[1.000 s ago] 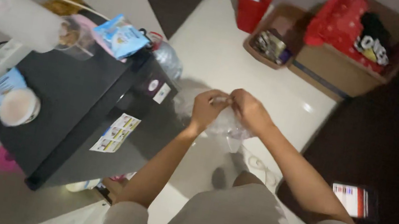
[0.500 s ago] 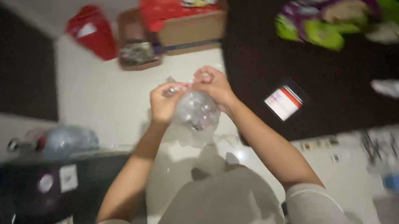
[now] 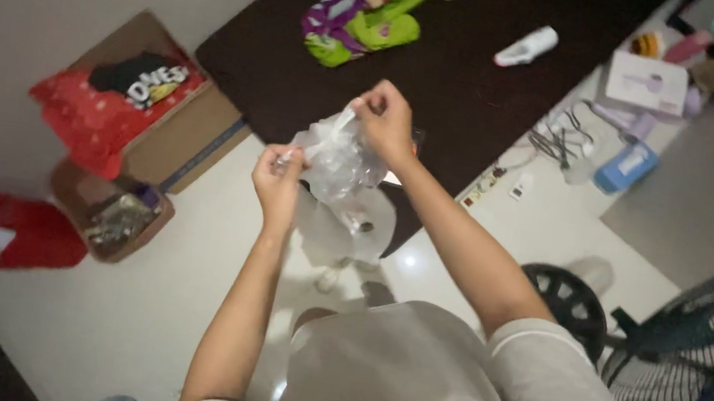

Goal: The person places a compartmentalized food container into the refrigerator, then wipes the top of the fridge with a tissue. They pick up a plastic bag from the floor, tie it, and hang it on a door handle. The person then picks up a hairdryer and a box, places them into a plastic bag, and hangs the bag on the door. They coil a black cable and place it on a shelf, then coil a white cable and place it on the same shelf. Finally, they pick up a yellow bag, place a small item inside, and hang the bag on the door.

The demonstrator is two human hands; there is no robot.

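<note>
A clear, crumpled plastic bag [image 3: 339,164] hangs between both hands at chest height above the white floor. My left hand [image 3: 277,179] pinches the bag's left top edge. My right hand [image 3: 384,120] grips the right top edge, slightly higher. The bag bulges below the fingers; what is inside cannot be made out. My grey shirt and sleeves fill the lower part of the view.
A dark mat [image 3: 457,63] lies ahead with a green and purple cloth [image 3: 366,4] and a white object [image 3: 528,47]. A cardboard box [image 3: 154,113] with red fabric, a small brown box [image 3: 111,213] and a red bag [image 3: 18,233] stand left. A fan [image 3: 698,354] stands right.
The view has swung right, away from the black cabinet, toward the mat and fan. Both hands have kept hold of the plastic bag and have drawn slightly apart.
</note>
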